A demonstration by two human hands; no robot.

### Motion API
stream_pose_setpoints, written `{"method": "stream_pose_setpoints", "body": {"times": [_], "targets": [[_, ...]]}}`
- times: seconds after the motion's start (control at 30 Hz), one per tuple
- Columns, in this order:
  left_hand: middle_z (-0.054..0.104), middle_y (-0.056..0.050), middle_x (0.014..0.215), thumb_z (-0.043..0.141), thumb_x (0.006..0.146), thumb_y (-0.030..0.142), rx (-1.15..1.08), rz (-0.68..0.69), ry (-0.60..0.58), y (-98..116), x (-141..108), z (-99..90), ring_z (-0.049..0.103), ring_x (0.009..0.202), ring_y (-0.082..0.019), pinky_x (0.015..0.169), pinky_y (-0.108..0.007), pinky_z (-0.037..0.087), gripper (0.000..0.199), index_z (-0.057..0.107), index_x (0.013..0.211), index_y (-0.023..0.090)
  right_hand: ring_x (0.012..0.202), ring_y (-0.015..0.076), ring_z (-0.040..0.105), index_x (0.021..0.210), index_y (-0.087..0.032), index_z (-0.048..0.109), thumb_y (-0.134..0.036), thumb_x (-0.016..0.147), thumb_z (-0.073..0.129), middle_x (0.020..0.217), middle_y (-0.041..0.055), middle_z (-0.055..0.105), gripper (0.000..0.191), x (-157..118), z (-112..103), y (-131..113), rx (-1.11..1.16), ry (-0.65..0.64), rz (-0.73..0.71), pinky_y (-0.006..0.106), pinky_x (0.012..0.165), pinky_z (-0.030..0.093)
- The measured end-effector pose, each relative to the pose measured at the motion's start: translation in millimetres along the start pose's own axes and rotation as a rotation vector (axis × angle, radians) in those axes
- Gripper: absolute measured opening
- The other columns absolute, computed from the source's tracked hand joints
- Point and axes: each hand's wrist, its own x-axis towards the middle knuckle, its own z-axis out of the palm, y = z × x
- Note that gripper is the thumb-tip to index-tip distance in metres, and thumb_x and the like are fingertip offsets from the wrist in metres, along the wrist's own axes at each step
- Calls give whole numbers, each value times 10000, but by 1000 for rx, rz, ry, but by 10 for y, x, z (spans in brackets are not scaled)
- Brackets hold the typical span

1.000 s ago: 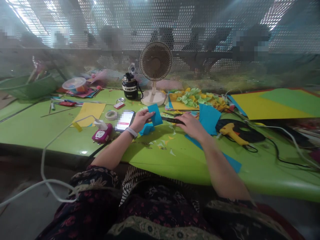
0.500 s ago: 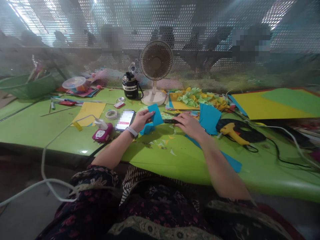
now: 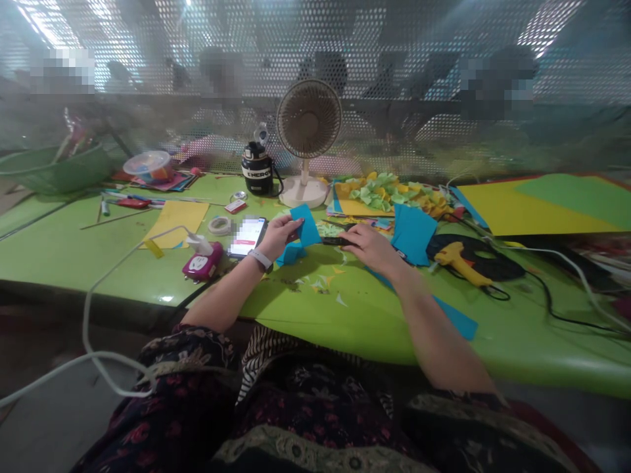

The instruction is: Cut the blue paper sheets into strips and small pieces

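Note:
My left hand pinches a small rectangle of blue paper between thumb and fingers, holding it tilted above the table. Facing it, my right hand is closed around a slim black tool, whose tip comes close to the right edge of the paper. The fingers cover much of this tool, so its kind is unclear. Below my left hand lies a folded blue paper piece. A stack of blue paper rests beside my right hand, and a blue strip lies near my right forearm.
A phone, tape roll and purple power adapter sit at left. Behind stand a black bottle and a fan. Cut yellow-green paper pieces are heaped behind; a yellow glue gun lies at right.
Both hands stay almost in place. The blue paper in my left hand has shifted very slightly, and the black tool has tilted a little in my right hand.

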Motion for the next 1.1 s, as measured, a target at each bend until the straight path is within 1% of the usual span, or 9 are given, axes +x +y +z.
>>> {"method": "stream_pose_setpoints", "body": {"times": [0.17, 0.3, 0.43, 0.57, 0.7, 0.83, 0.9, 1.0, 1.1], "targets": [[713, 5, 708, 949, 630, 287, -25, 22, 49, -12, 3, 9, 648, 627, -89, 662, -207, 524, 331, 691, 785, 150, 1088, 324, 617, 1276, -248, 743, -255, 954, 583, 1125, 137, 672, 360, -5, 13, 20, 24, -30, 2, 473, 952, 505], [720, 3, 723, 948, 623, 271, -23, -19, 52, -43, 3, 22, 648, 627, -91, 654, -214, 523, 324, 684, 770, 154, 1121, 328, 605, 1290, -251, 736, -251, 948, 596, 1141, 139, 674, 370, -5, 24, -26, 23, -43, 4, 469, 960, 504], [699, 20, 708, 955, 628, 281, -24, 5, 67, -35, 20, -4, 642, 626, -90, 663, -222, 525, 341, 676, 784, 161, 1107, 321, 610, 1263, -257, 750, -231, 922, 628, 1148, 133, 684, 363, 0, 18, -67, 41, -96, -18, 460, 961, 499], [680, 25, 685, 962, 618, 263, -62, 25, 124, -8, 31, -25, 627, 611, -79, 641, -209, 508, 353, 641, 729, 165, 1048, 299, 641, 1212, -263, 765, -246, 912, 656, 1094, 118, 702, 320, 13, 43, -108, 94, -247, -33, 430, 928, 502], [714, 1, 717, 985, 575, 265, -23, -24, 85, -37, -21, 37, 631, 601, -90, 598, -218, 501, 370, 689, 766, 154, 1064, 296, 652, 1151, -227, 774, -291, 889, 691, 1104, 124, 719, 282, 21, 93, -163, 137, -375, -19, 394, 915, 499], [741, -16, 760, 1003, 538, 293, 25, -30, 40, -101, -102, 119, 658, 633, -117, 596, -235, 515, 423, 723, 823, 152, 1015, 272, 662, 1071, -209, 754, -370, 860, 694, 1107, 111, 738, 272, 14, 89, -261, 255, -285, 92, 361, 888, 497], [746, -23, 774, 1009, 520, 317, 49, -37, 15, -140, -141, 155, 663, 637, -128, 577, -237, 507, 444, 723, 820, 156, 871, 231, 650, 967, -203, 724, -476, 889, 637, 965, 76, 737, 297, 13, 96, -343, 358, -196, 198, 327, 787, 492], [753, -33, 798, 1017, 491, 365, 76, -54, -55, -199, -192, 202, 673, 651, -140, 577, -243, 508, 488, 724, 823, 159, 683, 184, 537, 723, -215, 590, -652, 903, 542, 685, 13, 602, 475, 20, 153, -467, 409, -61, 307, 308, 663, 422], [754, -32, 806, 1019, 461, 405, 86, -54, -80, -233, -220, 229, 663, 647, -132, 583, -239, 507, 522, 724, 813, 157, 651, 171, 483, 638, -234, 456, -669, 903, 518, 621, -7, 514, 513, 34, 218, -514, 423, 24, 315, 310, 657, 388]]}}
